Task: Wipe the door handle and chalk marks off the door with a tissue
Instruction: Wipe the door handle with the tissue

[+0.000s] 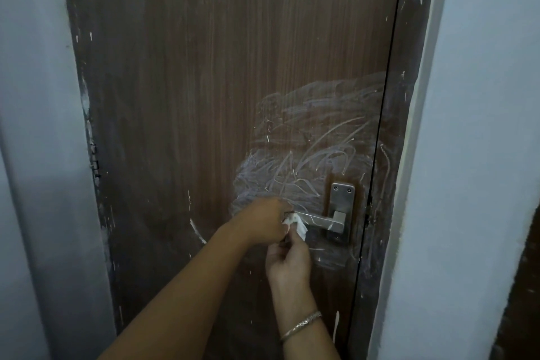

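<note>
A brown wooden door (204, 82) fills the view. White chalk marks (309, 140) smear and scribble across its right half, above and around the metal lever handle (324, 221) and its backplate (342, 199). A small white tissue (296, 224) sits at the free left end of the lever. My left hand (263, 221) closes over that end from the left, with the tissue at its fingertips. Just below, my right hand (289, 260) pinches the tissue's lower edge from underneath. A metal bangle (301, 324) circles my right wrist.
The dark door frame (388, 213) runs down the right, also streaked with chalk. Pale blue-grey walls (482, 126) stand on both sides. A short chalk arc (197, 231) lies left of my left forearm.
</note>
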`<control>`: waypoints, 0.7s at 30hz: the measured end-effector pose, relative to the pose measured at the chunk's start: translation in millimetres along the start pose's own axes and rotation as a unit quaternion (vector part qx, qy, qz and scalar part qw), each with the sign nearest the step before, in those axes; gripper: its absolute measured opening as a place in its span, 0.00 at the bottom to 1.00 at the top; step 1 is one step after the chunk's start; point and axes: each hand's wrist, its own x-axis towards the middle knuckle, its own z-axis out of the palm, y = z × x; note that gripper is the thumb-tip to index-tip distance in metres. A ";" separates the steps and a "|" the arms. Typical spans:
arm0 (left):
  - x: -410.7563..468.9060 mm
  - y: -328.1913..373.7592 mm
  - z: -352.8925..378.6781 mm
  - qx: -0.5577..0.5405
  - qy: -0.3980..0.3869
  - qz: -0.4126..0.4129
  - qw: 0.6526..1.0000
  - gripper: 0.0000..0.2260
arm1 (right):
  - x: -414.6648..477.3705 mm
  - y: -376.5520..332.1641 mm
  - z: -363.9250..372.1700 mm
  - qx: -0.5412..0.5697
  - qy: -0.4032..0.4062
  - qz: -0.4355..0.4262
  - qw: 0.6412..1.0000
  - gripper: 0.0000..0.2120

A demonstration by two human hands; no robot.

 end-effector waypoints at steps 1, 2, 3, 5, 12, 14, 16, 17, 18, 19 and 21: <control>-0.6 0.4 0.3 0.000 0.002 -0.003 1.000 0.18 | -0.5 -0.3 -2.3 0.004 0.006 0.002 1.000 0.04; -1.1 0.6 0.8 0.002 0.004 -0.006 1.000 0.17 | -0.9 -0.8 -4.4 0.007 0.010 0.004 1.000 0.04; -1.3 0.9 1.4 0.005 0.006 -0.008 1.000 0.17 | -0.8 -1.3 -5.4 0.009 0.012 0.004 1.000 0.03; -1.2 0.4 2.1 0.005 0.008 -0.010 1.000 0.17 | -0.8 -1.2 -3.7 0.004 0.009 0.004 1.000 0.03; -3.3 0.2 3.6 -0.002 0.012 0.003 1.000 0.15 | 0.3 -2.9 1.4 -0.030 0.001 -0.003 1.000 0.03; -3.7 -0.5 3.9 -0.005 0.006 0.007 1.000 0.17 | 0.3 -5.8 -2.6 -0.013 0.008 -0.007 1.000 0.04; -3.1 -1.6 4.3 -0.002 0.004 0.006 1.000 0.17 | 0.0 -6.8 -4.2 -0.009 0.011 -0.010 1.000 0.04; -2.6 -2.1 4.9 -0.002 0.007 0.007 1.000 0.17 | 0.3 -6.5 -3.7 -0.012 0.010 -0.012 1.000 0.04; -2.4 -2.5 5.5 -0.006 0.011 0.006 1.000 0.16 | 0.8 -5.6 -2.3 -0.018 0.007 -0.015 1.000 0.03; -2.5 -2.5 5.8 -0.012 0.016 0.005 1.000 0.15 | 0.8 -4.8 -0.3 -0.027 0.003 -0.019 0.999 0.04; -3.2 -2.4 6.4 -0.020 0.017 0.001 1.000 0.14 | 1.4 -4.1 2.6 -0.043 0.001 -0.023 0.999 0.07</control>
